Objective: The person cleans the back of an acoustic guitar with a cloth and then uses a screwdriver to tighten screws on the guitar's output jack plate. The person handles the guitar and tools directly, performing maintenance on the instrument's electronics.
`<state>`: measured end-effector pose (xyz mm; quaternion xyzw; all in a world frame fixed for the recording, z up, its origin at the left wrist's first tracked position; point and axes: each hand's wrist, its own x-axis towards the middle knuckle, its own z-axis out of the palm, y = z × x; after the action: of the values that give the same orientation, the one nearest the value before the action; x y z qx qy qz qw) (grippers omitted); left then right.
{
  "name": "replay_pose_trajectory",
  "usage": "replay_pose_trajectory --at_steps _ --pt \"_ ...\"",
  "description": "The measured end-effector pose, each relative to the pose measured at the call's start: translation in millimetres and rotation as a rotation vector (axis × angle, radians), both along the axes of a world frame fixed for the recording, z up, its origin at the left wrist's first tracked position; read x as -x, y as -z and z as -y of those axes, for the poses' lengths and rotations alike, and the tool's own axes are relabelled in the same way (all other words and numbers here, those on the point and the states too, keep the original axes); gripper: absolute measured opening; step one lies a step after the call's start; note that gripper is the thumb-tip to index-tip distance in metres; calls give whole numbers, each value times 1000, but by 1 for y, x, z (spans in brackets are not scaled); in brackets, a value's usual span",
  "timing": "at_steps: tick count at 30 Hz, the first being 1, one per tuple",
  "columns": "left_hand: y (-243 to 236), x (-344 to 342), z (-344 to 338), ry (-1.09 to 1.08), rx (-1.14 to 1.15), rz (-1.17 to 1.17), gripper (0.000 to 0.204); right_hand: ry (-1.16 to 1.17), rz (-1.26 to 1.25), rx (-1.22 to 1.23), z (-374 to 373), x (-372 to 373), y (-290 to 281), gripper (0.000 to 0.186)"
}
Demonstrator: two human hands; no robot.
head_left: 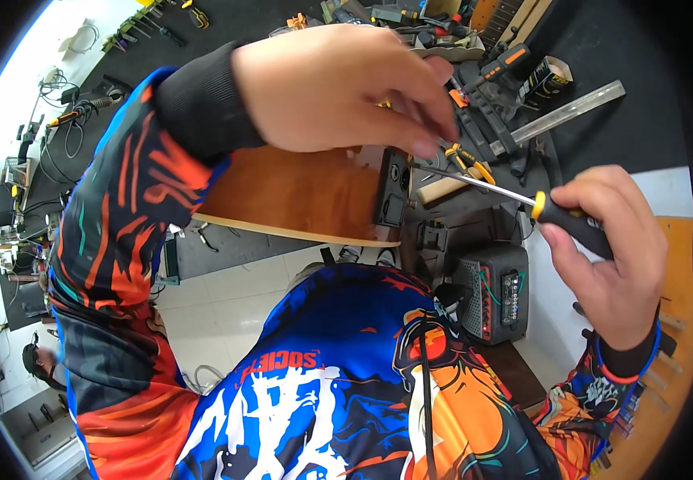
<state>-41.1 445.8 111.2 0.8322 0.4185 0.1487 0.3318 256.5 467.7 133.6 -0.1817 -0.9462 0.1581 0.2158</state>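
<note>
The black-and-yellow handle of a screwdriver (pixel 490 187) is gripped in my right hand (pixel 614 240), its shaft pointing left. Near the shaft's tip, the fingers of my left hand (pixel 346 92) are curled with thumb and forefinger close together; whatever they may pinch is too small to make out. Beneath that hand lies a glossy brown wooden instrument body (pixel 298 196), seen on its side with a pale edge. A black control panel (pixel 393 192) with a round knob or jack is set in its right end, beside the screwdriver tip. My left wrist and forearm hide part of the wood.
Pliers with yellow-black handles (pixel 470 162), a steel ruler (pixel 570 114) and a clamp (pixel 498 68) lie on the dark bench beyond the body. An amplifier (pixel 490 292) stands below at right. Another person (pixel 42 360) is at the lower left.
</note>
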Motion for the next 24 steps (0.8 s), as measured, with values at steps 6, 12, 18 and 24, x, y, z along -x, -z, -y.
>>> replay_pose_trajectory --at_steps 6,12,18,24 --pt "-7 -23 -14 101 39 -158 18 -47 -26 1 -12 11 3 30" --pt "0 -17 -15 74 110 -126 18 -69 -1 -12 -18 18 5 32" --pt "5 -16 -19 94 86 -84 17 -57 7 -25 -21 19 3 33" --pt "6 -13 -17 94 46 -71 17 -55 9 -17 -21 21 2 34"
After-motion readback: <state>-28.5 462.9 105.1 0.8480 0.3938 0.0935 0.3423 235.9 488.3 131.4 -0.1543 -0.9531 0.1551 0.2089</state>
